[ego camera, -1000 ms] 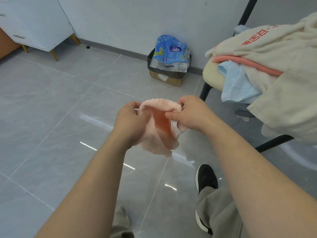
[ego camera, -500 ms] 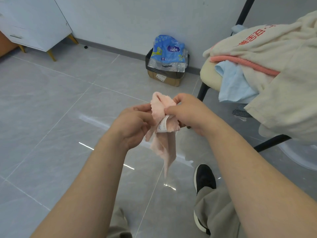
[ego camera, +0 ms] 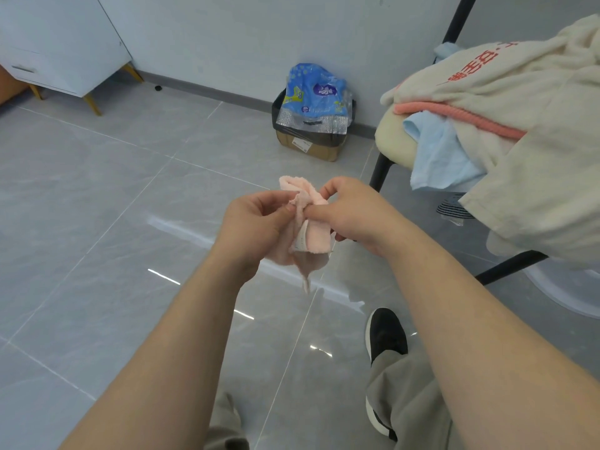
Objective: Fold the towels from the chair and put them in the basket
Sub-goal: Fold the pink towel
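Small pale pink terry towel (ego camera: 313, 230): uniform pink, with a white sewn-in label (ego camera: 300, 238) (print too small to read).

Black-framed chair with cream seat pad (ego camera: 394, 144). On it:
- large cream towel (ego camera: 519, 92), red lettering
- coral-pink ribbed towel (ego camera: 454, 116)
- thin light blue towel (ego camera: 444, 154)
- below these, a black-and-white striped cloth (ego camera: 454, 207)

Glossy tiled floor (ego camera: 97, 222): grey, faint marble veining, pale grout lines.

Brown cardboard box (ego camera: 311, 149), topped by a blue-and-white plastic pack (ego camera: 315, 89).

White cabinet (ego camera: 65, 43), gold legs.

Black shoe (ego camera: 386, 332), white sole.

Khaki trousers (ego camera: 409, 401).
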Available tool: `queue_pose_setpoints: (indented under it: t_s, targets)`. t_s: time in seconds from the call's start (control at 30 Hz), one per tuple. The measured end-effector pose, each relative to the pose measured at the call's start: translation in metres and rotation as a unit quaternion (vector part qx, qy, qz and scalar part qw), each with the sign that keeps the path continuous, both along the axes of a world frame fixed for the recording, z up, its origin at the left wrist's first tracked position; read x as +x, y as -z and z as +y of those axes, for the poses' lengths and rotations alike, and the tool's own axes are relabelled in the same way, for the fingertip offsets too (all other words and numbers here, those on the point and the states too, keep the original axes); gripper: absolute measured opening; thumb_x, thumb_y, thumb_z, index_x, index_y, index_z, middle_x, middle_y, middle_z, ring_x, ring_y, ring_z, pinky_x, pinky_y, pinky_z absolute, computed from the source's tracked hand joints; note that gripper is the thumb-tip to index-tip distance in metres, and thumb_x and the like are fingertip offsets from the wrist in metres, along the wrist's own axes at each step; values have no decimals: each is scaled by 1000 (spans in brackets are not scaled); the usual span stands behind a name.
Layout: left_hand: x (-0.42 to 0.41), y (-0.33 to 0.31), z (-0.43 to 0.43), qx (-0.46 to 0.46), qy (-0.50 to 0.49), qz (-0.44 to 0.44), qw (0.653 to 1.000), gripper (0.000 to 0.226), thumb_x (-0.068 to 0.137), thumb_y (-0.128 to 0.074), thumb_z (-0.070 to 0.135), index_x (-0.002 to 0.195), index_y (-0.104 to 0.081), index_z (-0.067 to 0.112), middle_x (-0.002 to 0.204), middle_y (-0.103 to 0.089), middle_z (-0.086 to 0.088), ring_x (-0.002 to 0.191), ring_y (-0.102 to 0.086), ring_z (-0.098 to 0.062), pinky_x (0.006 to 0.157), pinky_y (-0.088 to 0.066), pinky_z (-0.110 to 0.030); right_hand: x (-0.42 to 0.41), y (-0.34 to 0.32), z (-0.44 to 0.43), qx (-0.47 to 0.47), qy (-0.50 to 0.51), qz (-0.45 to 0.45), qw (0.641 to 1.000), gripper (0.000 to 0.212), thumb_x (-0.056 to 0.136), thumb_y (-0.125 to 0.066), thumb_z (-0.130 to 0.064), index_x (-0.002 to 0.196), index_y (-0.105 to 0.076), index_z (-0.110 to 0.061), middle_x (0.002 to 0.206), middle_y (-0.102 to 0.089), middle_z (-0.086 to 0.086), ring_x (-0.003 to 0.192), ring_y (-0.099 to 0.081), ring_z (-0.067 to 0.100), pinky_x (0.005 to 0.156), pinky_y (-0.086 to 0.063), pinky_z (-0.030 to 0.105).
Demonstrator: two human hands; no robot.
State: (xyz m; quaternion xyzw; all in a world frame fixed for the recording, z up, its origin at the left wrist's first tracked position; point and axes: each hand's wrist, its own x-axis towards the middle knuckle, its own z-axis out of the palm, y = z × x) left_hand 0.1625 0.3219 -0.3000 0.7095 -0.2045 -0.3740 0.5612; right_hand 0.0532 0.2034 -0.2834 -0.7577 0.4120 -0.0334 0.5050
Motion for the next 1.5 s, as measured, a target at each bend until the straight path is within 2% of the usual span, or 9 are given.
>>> queue_pose_setpoints:
  t_s: [0.1,0.23,0.37,0.57,0.73,0.83,1.03,1.23,1.5]
  targets:
    - [0,0,-2,-7,-44,-10,999,12,95,-65,9,96,-72,20,84,-77,4,81,-73,-8,73,-59,-25,-1,0,0,-23,-6,-8,1000,26,86,-73,-38,103,-57,-25,91,-68,-3,79,-66,12,63,-52,31]
    - [2,2,-2,14,-70,-16,997,10,93,-68,14,102,-71,17,90,-77,-8,91,-74,-24,81,-60,-43,-1,0,2,21,-14,-34,999,30,90,-71,-29,115,-54,-28,86,-72,0,58,-69,7,45,-45,19]
    - [2,-3,-3,3,-30,92,995,29,91,-60,-3,115,-66,11,93,-76,-10,80,-72,-22,70,-58,-32,1,-2,4,28,-14,-42,999,45,91,-59,-13,131,-52,-34,103,-69,-1,58,-70,10,46,-51,20]
    - [5,-4,0,-15,29,91,995,75,69,-39,-34,126,-58,11,106,-74,-15,82,-71,-25,66,-56,-29,4,-3,3,64,10,-44,997,25,91,-48,-4,95,-70,-16,81,-75,10,63,-71,23,64,-60,36]
    - [8,0,0,-43,8,54,998,58,80,-45,-28,123,-59,9,106,-75,-15,93,-72,-30,81,-58,-35,4,-4,1,67,-15,-38,997,32,83,-56,2,88,-72,-25,90,-76,6,80,-75,23,74,-61,36]
    - [7,1,0,-33,5,13,999,46,87,-49,-19,119,-61,13,104,-76,-9,97,-73,-28,85,-57,-38,3,2,1,23,-48,-27,998,28,74,-77,-4,92,-72,-25,93,-74,4,88,-69,20,78,-58,35]
    - [2,2,0,-41,5,-19,999,37,93,-55,-7,122,-60,16,105,-76,-3,99,-72,-21,91,-56,-38,5,9,-3,-74,-26,-41,996,8,81,-74,-20,84,-69,-26,84,-73,0,87,-69,17,82,-56,36]
    - [1,-3,-1,-78,40,68,994,73,79,-70,-15,140,-45,14,114,-74,-6,107,-70,-23,98,-52,-36,4,12,-4,-142,-8,-44,989,23,81,-76,-43,76,-60,-28,73,-63,-10,75,-62,10,60,-42,25]
    - [-7,0,-1,-44,35,-88,995,73,76,-82,-1,137,-50,23,111,-72,1,97,-72,-11,86,-58,-30,3,9,-3,-143,-21,-41,989,28,80,-76,-49,75,-63,-25,66,-59,-11,65,-57,6,54,-36,24]
